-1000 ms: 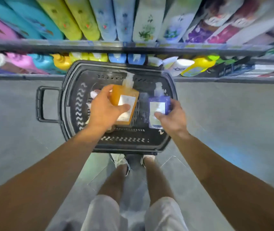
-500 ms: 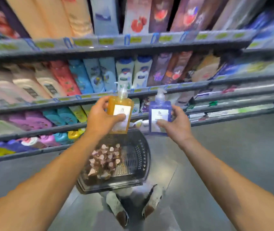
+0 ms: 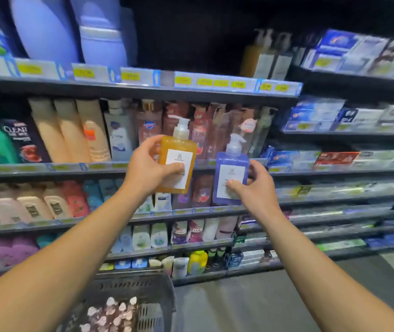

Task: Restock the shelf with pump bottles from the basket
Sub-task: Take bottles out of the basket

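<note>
My left hand [image 3: 147, 167] grips an orange pump bottle [image 3: 178, 149] with a white label, held upright in front of the shelves. My right hand [image 3: 253, 188] holds a purple pump bottle [image 3: 233, 168] with a white label, upright and a little lower, to the right of the orange one. The dark plastic basket [image 3: 153, 288] sits on the floor below my left arm, with several small pinkish-capped items [image 3: 109, 315] inside. On the upper shelf [image 3: 215, 82] to the right stand similar pump bottles [image 3: 265, 53], with a dark gap left of them.
Shelves packed with shampoo and body-wash bottles [image 3: 71, 133] fill the left and centre. Boxed goods [image 3: 323, 116] line the shelves on the right. Grey floor [image 3: 275, 303] lies to the right of the basket.
Both hands lifted the two bottles out of the basket and up to shelf height. My view tilted up from the basket to the higher shelves.
</note>
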Action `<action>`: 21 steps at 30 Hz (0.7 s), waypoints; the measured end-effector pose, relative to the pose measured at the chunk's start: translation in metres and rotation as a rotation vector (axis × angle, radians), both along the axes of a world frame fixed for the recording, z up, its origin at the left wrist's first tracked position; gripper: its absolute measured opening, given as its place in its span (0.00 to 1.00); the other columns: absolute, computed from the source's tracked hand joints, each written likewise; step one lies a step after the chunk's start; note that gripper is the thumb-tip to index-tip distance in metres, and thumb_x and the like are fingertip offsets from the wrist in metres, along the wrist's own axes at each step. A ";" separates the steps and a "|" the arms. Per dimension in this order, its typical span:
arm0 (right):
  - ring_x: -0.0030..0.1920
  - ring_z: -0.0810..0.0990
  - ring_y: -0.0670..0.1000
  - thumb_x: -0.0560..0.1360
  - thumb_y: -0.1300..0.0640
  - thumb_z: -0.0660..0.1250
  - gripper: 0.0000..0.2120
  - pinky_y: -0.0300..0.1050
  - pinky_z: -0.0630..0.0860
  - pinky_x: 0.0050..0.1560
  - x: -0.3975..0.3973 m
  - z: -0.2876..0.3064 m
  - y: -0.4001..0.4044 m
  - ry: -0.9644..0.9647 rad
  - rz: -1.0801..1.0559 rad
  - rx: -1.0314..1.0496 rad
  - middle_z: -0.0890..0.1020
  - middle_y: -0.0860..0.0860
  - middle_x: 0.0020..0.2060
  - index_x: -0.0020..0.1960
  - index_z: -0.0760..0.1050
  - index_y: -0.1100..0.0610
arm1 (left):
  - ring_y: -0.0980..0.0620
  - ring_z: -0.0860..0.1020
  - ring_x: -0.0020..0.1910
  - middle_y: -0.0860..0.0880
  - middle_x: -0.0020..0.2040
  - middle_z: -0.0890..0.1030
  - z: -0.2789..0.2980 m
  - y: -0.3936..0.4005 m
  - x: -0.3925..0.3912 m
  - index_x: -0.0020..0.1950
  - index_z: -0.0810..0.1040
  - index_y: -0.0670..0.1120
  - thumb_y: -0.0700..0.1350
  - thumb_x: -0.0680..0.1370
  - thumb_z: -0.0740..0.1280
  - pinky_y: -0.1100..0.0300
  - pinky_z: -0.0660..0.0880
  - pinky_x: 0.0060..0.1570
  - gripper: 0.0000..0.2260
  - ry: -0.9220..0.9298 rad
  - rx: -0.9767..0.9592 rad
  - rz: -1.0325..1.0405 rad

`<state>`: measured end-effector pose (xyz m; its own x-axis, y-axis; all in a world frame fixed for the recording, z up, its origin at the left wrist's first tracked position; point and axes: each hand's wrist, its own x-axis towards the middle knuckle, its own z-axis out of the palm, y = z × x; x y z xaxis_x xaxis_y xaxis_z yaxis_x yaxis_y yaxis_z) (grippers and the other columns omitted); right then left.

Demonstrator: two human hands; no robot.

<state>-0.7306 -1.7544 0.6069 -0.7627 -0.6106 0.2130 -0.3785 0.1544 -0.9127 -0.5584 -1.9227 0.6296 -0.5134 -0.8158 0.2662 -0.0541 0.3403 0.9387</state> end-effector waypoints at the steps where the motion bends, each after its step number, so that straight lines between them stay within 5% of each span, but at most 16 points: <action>1: 0.50 0.81 0.43 0.70 0.62 0.75 0.27 0.35 0.78 0.45 -0.011 0.010 0.006 0.022 0.001 -0.010 0.80 0.48 0.57 0.66 0.71 0.52 | 0.54 0.80 0.50 0.49 0.54 0.81 0.010 0.008 -0.010 0.64 0.74 0.49 0.38 0.64 0.81 0.55 0.79 0.53 0.31 0.027 -0.011 0.001; 5: 0.47 0.78 0.38 0.71 0.62 0.74 0.28 0.31 0.75 0.42 -0.052 0.050 0.031 0.097 0.031 -0.056 0.78 0.47 0.57 0.67 0.70 0.52 | 0.60 0.79 0.47 0.50 0.52 0.81 0.048 0.041 -0.048 0.64 0.74 0.48 0.37 0.65 0.80 0.65 0.78 0.48 0.30 0.087 -0.065 0.006; 8: 0.51 0.80 0.45 0.70 0.61 0.74 0.29 0.46 0.80 0.49 -0.079 0.075 0.045 0.134 0.047 -0.103 0.79 0.47 0.57 0.68 0.68 0.50 | 0.51 0.81 0.51 0.48 0.53 0.83 0.067 0.056 -0.073 0.63 0.75 0.47 0.36 0.64 0.80 0.54 0.79 0.54 0.30 0.124 -0.094 0.013; 13: 0.49 0.80 0.44 0.70 0.62 0.74 0.35 0.43 0.79 0.46 -0.114 0.107 0.058 0.199 0.098 -0.151 0.79 0.44 0.53 0.69 0.63 0.41 | 0.50 0.82 0.51 0.48 0.53 0.83 0.093 0.066 -0.107 0.64 0.76 0.47 0.41 0.61 0.82 0.46 0.79 0.54 0.32 0.143 -0.124 0.021; 21: 0.51 0.79 0.44 0.71 0.64 0.74 0.32 0.42 0.79 0.45 -0.168 0.151 0.041 0.275 0.102 -0.202 0.76 0.42 0.54 0.64 0.63 0.42 | 0.51 0.82 0.53 0.51 0.55 0.82 0.124 0.050 -0.150 0.66 0.73 0.52 0.43 0.64 0.81 0.45 0.80 0.54 0.33 0.147 -0.167 0.022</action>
<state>-0.8983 -1.7133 0.7582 -0.5976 -0.6051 0.5260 -0.6184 -0.0697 -0.7828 -0.7082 -1.8723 0.7535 -0.4415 -0.7648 0.4692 0.0702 0.4919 0.8678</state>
